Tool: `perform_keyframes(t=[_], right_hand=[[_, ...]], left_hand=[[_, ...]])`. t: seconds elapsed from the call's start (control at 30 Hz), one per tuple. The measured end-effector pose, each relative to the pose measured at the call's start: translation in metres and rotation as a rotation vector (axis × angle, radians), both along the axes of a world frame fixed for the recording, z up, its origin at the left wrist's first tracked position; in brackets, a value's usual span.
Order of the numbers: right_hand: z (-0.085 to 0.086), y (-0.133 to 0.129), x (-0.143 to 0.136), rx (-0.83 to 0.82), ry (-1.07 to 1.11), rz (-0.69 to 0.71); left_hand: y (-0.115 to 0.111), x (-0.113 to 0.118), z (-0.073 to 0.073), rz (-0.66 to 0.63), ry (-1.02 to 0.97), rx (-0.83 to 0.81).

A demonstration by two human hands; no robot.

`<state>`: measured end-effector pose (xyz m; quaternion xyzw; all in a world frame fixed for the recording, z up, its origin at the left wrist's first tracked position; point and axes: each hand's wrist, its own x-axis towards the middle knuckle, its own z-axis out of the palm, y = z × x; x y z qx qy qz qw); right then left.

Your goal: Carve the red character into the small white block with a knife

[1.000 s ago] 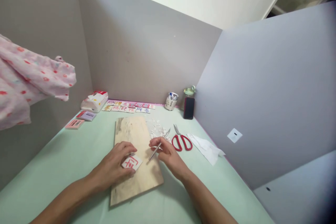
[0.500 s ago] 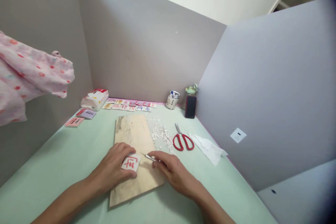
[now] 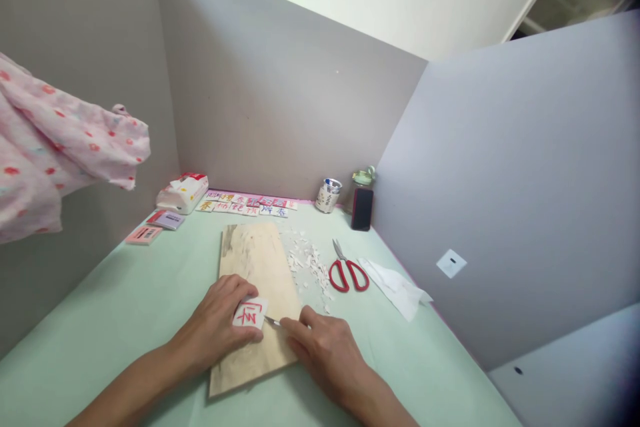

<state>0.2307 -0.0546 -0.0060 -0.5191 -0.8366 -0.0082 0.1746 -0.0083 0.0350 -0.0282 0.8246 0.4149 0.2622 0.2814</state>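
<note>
The white block [image 3: 250,313], red marks up, sits on the wooden board [image 3: 257,247], clasped by our left hand [image 3: 216,317]. Our right hand [image 3: 327,350] pinches a knife [image 3: 273,322], its tip now closer than a moment ago, at the block's edge; we judge it placed for cutting. Beside the board, shavings [image 3: 311,262] and scissors [image 3: 339,273] lie on our green desk [image 3: 165,293], within grey partitions [image 3: 280,100].

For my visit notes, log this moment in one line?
left hand: grips block; right hand: holds knife, tip at block's edge; board: beneath block; shavings, scissors: right of board
</note>
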Motion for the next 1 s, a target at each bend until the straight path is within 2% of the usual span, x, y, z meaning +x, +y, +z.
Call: perform_keyframes(t=[0.2,0.4,1.0], right_hand=[[0.004,-0.004,0.002,-0.033,-0.004,0.047],[0.004,-0.005,0.0,-0.082,0.036,0.021],[-0.019,0.001,-0.009,-0.006,0.176,-0.058]], left_hand=[[0.0,-0.001,0.0,-0.001,0.014,-0.024],[-0.001,0.0,0.002,0.003,0.021,-0.035],[0.002,0.001,0.006,-0.019,0.02,-0.007]])
